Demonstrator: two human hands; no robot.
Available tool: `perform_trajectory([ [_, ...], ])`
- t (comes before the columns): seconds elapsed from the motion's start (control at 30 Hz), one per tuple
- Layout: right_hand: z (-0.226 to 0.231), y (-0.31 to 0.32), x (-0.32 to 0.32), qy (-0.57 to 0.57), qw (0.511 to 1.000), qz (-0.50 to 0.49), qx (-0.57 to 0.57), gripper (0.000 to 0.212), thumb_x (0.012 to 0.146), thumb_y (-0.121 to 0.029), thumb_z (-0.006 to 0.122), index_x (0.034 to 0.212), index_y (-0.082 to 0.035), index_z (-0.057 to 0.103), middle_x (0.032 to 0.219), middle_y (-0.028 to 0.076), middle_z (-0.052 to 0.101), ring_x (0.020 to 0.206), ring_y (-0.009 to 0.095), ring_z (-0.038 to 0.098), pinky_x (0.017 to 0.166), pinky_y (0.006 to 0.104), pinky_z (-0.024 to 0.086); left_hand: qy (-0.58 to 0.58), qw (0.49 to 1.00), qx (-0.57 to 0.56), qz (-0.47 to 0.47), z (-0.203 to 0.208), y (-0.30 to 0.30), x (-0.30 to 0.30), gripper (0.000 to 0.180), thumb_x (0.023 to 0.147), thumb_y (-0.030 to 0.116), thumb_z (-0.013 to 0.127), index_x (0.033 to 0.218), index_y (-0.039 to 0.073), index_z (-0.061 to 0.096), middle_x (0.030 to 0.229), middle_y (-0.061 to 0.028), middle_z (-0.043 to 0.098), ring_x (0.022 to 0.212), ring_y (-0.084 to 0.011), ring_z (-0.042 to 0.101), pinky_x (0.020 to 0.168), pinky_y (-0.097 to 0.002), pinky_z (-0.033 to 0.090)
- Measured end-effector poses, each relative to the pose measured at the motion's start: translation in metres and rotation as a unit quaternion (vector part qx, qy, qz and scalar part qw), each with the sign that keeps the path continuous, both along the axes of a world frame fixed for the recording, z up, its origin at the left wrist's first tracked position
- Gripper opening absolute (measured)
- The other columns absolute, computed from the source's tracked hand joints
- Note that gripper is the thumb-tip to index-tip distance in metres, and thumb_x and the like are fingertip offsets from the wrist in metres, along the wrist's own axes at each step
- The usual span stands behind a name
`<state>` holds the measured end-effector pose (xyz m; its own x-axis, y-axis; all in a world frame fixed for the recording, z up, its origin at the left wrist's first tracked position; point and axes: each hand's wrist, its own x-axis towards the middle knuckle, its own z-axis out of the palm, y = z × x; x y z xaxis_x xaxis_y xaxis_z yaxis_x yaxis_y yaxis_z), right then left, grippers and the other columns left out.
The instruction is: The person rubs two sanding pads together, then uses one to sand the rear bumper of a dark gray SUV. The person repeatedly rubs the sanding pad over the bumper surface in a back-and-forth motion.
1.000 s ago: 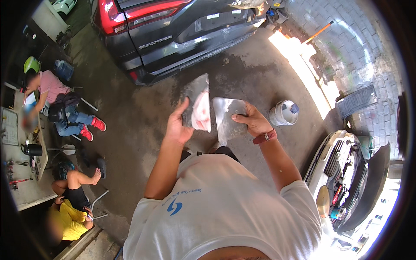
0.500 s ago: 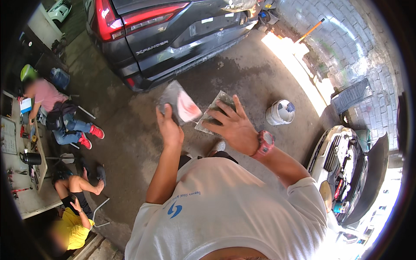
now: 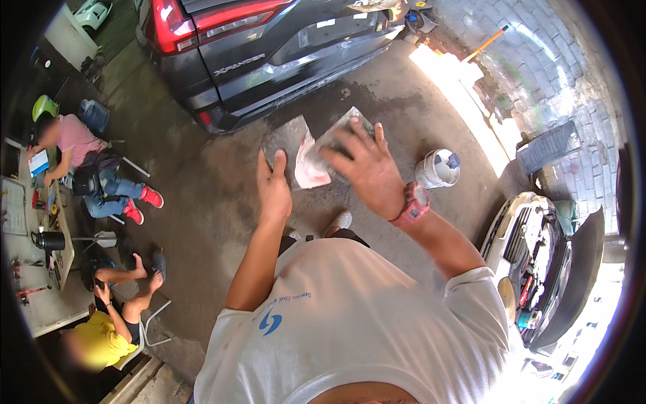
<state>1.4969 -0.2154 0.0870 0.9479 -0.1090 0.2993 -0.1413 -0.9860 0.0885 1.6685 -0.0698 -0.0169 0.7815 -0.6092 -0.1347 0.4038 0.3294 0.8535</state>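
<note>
My left hand grips a flat grey sheet by its near edge, thumb on top. On the right part of that sheet lies a smear of pinkish-white paste. My right hand is curled over a second thin grey sheet, a flat spreader, with its fingers across the top face. This spreader's left edge meets or overlaps the paste; the exact contact is blurred. Both sheets are held up in front of my body, above the floor. My left fingers are hidden under the sheet.
A dark grey car's rear stands ahead. A white bucket with something bluish on its rim is at the right, beyond it a car front assembly. Two people sit by a cluttered table on the left. An orange-handled pole leans back right.
Both hands have moved slightly away from my body. The spreader has come over against the paste, which now shows as a curved smear. The person in yellow has shifted.
</note>
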Motion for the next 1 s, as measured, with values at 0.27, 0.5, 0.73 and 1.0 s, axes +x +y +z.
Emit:
perform_trajectory([
  [0.27,0.015,0.030,0.002,-0.035,0.887,0.021,0.461,0.070,0.091,0.012,0.055,0.155,-0.015,0.055,0.158,0.020,0.049,0.142,0.055,0.057,0.107,0.0692,0.056,0.109,0.992,-0.060,0.021,-0.006,-0.006,0.003,0.058,0.114,0.021,0.066,0.163,-0.001,0.045,0.158,-0.0148,0.057,0.145,-0.0245,0.054,0.126,-0.0405,0.037],
  [0.5,-0.005,0.003,-0.005,0.015,0.989,-0.092,0.115,0.060,0.091,0.002,0.060,0.149,-0.016,0.062,0.153,0.013,0.055,0.142,0.040,0.057,0.112,0.0570,0.053,0.003,0.994,0.071,-0.082,0.005,0.007,-0.003,0.058,0.113,0.033,0.068,0.156,-0.003,0.053,0.149,-0.0132,0.064,0.135,-0.0219,0.059,0.119,-0.0358,0.042],
  [0.73,-0.013,0.039,-0.009,0.027,0.995,0.015,0.091,0.046,0.096,-0.014,0.063,0.139,-0.027,0.073,0.149,0.009,0.059,0.152,0.040,0.049,0.126,0.0782,0.028,-0.176,0.980,0.094,0.002,0.008,0.008,0.000,0.051,0.115,0.033,0.063,0.151,-0.003,0.057,0.145,-0.0132,0.066,0.131,-0.0209,0.060,0.114,-0.0349,0.045],
  [1.0,0.006,0.042,-0.020,-0.036,0.977,0.065,0.199,0.066,0.086,0.005,0.067,0.148,-0.019,0.066,0.161,0.014,0.051,0.155,0.041,0.048,0.122,0.0561,0.047,0.165,0.985,-0.047,-0.002,0.001,0.004,0.008,0.047,0.114,0.019,0.061,0.156,-0.001,0.051,0.149,-0.0129,0.064,0.134,-0.0248,0.065,0.114,-0.0413,0.052],
])
